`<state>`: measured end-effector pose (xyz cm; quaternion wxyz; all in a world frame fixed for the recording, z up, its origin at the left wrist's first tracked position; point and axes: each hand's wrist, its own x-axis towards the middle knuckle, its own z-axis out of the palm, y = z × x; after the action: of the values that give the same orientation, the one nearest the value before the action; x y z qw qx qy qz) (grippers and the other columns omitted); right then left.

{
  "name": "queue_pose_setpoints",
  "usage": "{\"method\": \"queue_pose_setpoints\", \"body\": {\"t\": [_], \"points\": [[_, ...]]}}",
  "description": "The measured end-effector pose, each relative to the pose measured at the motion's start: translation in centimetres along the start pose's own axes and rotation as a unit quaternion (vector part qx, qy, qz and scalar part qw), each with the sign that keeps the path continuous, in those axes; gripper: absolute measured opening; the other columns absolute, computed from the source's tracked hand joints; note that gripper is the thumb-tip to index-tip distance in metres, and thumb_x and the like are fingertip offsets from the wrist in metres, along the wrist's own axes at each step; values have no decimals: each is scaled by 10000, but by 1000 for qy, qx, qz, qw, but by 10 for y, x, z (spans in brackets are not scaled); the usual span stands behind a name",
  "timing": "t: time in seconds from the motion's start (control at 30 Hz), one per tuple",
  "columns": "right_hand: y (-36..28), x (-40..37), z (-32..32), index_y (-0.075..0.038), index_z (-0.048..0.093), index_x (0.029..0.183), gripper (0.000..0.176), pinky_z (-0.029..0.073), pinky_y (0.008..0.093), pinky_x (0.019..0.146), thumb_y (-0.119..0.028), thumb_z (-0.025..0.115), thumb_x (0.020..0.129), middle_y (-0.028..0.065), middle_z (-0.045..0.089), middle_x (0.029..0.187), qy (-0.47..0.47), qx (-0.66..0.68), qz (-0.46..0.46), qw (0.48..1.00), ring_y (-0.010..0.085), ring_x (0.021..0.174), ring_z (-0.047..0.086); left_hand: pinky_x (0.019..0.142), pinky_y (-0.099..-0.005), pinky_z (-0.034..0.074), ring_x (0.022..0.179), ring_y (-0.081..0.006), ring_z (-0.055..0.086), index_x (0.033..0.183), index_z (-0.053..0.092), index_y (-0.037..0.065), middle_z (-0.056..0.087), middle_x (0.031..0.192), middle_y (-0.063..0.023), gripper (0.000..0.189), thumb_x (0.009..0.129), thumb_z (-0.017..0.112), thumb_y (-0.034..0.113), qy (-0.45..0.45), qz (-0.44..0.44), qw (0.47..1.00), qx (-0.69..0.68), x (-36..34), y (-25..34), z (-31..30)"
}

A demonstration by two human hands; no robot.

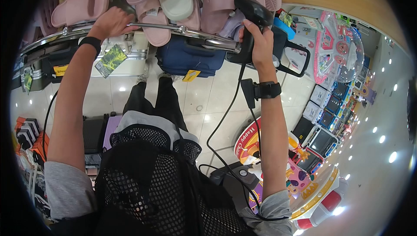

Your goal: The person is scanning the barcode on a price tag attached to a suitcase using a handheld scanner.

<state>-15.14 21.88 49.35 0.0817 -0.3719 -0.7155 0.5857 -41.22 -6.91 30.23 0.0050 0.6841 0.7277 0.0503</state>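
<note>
My left hand point(114, 22) is closed over the chrome rail point(167, 27) along the front of a slipper display, and its fingertips are partly hidden. Just beyond it lie a pink slipper point(82, 6) and more pink pairs. A pale grey-green slipper point(176, 0) sits among them at the top middle. In my right hand point(259, 40) is a black barcode scanner point(254, 12), held by its handle at the rail's right end. A black cable point(226, 110) runs from the handle down past my right forearm.
Below the rail stand a navy suitcase point(191, 58) with a yellow tag and a silver case point(132, 58). A purple suitcase point(112, 131) is behind on the left. To the right are boxed toys point(321, 140) and a red round "Happy" sign point(248, 142). Tiled floor point(195, 101) lies beneath.
</note>
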Motion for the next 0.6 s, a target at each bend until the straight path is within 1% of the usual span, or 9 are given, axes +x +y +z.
{"method": "queue_pose_setpoints", "body": {"t": [0.03,0.1,0.17,0.23,0.33,0.4,0.5,0.6], "points": [[0,0,0,19,607,884,250,474,256,584,-229,637,879,67,617,675,-1,-3,-3,1000,132,603,581,641,-385,424,630,-313,580,745,578,64,568,600,-108,465,924,532,490,0,0,1000,1,1,-1,-1],[-1,0,0,20,607,881,254,473,257,583,-232,638,877,67,616,672,0,-3,-4,1000,131,602,580,679,-409,420,714,-335,568,847,576,39,570,698,-141,486,938,475,506,-98,-19,995,-18,1,-2,-2],[-1,0,0,22,607,877,258,473,259,583,-235,639,875,67,615,669,2,-2,-5,1000,131,601,579,680,-409,419,714,-334,567,848,575,40,568,695,-139,484,937,478,505,-96,-18,995,-14,1,-2,-2],[-2,0,-1,-5,588,932,258,473,265,594,-251,635,869,67,605,696,-8,-18,8,1000,132,621,576,681,-408,418,714,-333,566,850,574,40,567,692,-137,481,936,481,505,-95,-18,995,-11,1,-1,-1],[-1,0,-1,-6,589,933,260,473,264,595,-256,631,872,66,607,701,-10,-18,-1,1000,130,624,577,682,-407,417,721,-332,566,851,575,41,566,692,-136,470,934,491,496,-99,-23,995,-18,1,-1,-1],[0,0,0,6,602,915,260,474,263,592,-249,635,872,67,612,687,-7,-11,-4,1000,131,615,579,639,-387,429,638,-319,587,762,593,65,584,616,-116,484,929,508,511,-2,-2,1000,20,-1,1,0],[1,-1,0,16,617,897,263,476,262,590,-245,637,874,66,616,676,-6,-3,-11,1000,132,608,582,646,-388,435,640,-321,587,767,598,66,589,623,-120,488,933,499,515,-29,-17,999,20,0,1,1],[0,-1,-1,14,619,897,266,478,262,593,-250,633,876,63,618,683,-11,-11,-17,1000,131,613,584,656,-393,439,652,-325,588,774,600,63,589,624,-125,489,938,492,511,-23,-20,999,23,-1,1,2]]}}
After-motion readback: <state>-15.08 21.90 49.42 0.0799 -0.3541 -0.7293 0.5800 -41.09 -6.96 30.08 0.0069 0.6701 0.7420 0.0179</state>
